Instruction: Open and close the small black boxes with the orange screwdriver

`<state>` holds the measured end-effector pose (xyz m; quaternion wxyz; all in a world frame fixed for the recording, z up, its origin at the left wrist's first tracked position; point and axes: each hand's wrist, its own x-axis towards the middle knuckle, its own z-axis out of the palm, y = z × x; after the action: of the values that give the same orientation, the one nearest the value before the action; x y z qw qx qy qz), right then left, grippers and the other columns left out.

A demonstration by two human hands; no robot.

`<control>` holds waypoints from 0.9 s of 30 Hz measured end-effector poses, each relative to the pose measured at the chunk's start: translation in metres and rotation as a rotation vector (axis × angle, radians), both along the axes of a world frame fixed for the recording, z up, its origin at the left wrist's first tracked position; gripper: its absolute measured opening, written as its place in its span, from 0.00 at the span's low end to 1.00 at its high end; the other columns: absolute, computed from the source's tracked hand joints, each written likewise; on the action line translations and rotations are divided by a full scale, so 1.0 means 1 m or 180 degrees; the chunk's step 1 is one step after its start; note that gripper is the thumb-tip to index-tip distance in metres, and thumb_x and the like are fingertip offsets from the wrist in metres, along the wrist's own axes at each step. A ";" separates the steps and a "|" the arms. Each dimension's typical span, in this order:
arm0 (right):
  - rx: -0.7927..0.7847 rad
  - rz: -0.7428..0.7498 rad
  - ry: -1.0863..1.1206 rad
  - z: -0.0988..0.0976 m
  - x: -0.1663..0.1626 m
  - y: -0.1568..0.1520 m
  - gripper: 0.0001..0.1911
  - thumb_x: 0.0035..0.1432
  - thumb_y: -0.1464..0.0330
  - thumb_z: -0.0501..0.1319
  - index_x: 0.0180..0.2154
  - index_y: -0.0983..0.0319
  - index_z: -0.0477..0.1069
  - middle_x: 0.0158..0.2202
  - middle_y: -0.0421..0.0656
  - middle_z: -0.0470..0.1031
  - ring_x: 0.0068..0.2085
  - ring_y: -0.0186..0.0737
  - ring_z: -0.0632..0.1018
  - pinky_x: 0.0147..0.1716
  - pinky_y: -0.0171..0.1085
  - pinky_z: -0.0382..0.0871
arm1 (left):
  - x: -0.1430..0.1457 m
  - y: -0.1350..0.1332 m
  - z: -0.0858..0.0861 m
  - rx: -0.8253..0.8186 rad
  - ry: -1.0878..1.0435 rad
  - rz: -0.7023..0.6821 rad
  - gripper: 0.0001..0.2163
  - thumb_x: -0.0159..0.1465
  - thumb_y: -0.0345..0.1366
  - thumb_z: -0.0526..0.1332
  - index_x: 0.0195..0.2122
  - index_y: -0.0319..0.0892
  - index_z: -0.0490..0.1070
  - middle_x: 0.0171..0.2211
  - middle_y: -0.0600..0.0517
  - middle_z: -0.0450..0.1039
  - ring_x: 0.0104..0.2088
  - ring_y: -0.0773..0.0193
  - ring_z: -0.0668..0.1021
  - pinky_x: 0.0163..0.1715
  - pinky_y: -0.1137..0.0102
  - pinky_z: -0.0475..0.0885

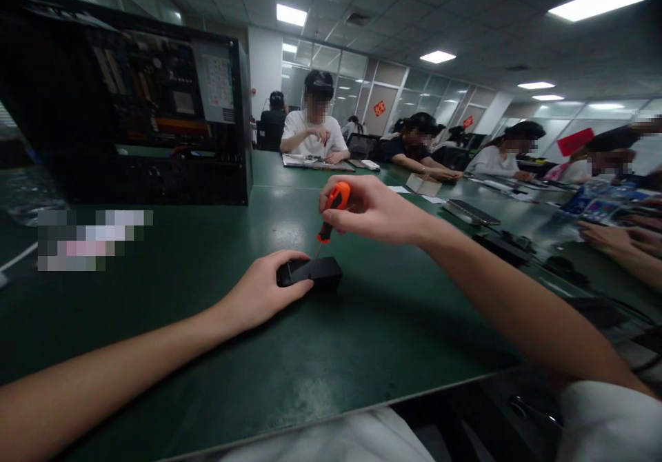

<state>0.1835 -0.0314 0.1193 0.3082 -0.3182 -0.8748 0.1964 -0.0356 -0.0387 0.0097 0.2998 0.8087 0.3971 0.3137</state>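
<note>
My left hand (272, 281) is wrapped round the left end of a small black box-shaped device (327, 273), thumb on the near side and fingers on the far side, keeping it on the green table. Above it, my right hand (369, 207) grips the handle of an orange and black screwdriver (337, 200). The screwdriver leans slightly, and its thin shaft runs down to the top of the black device, close to my left thumb. Whether the tip sits in a screw is too small to tell.
An open black computer case (155, 117) stands at the left on the green table (248, 393). Across the table sits a person in white (313, 134). Right of my arm lie a dark flat device (472, 212), a small box (423, 184) and cables, with other people's hands farther right.
</note>
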 end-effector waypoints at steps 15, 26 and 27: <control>0.0503 0.0572 -0.1504 0.046 0.000 -0.013 0.06 0.59 0.67 0.65 0.37 0.63 0.77 0.31 0.38 0.78 0.30 0.31 0.74 0.29 0.31 0.65 | -0.005 -0.016 -0.014 -0.0017 0.0225 0.0299 0.36 0.59 0.42 0.68 0.67 0.42 0.58 0.63 0.38 0.68 0.62 0.43 0.73 0.63 0.51 0.66; 0.0348 0.0505 -0.1688 0.046 0.009 -0.012 0.14 0.61 0.56 0.66 0.39 0.59 0.80 0.31 0.37 0.79 0.29 0.31 0.75 0.27 0.32 0.63 | -0.004 -0.004 -0.005 -0.0099 0.0070 0.0246 0.31 0.61 0.49 0.67 0.62 0.40 0.67 0.59 0.40 0.74 0.57 0.46 0.77 0.59 0.54 0.69; 0.0388 0.0470 -0.1700 0.046 0.008 -0.013 0.15 0.62 0.55 0.65 0.39 0.60 0.80 0.30 0.37 0.79 0.28 0.31 0.75 0.27 0.32 0.63 | -0.002 -0.001 -0.004 -0.0018 0.0082 0.0173 0.28 0.61 0.49 0.68 0.59 0.41 0.72 0.57 0.42 0.76 0.55 0.46 0.78 0.58 0.55 0.70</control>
<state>0.1919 -0.0446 0.1649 0.0702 -0.2749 -0.9560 0.0746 -0.0380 -0.0396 0.0056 0.2884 0.8007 0.4236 0.3102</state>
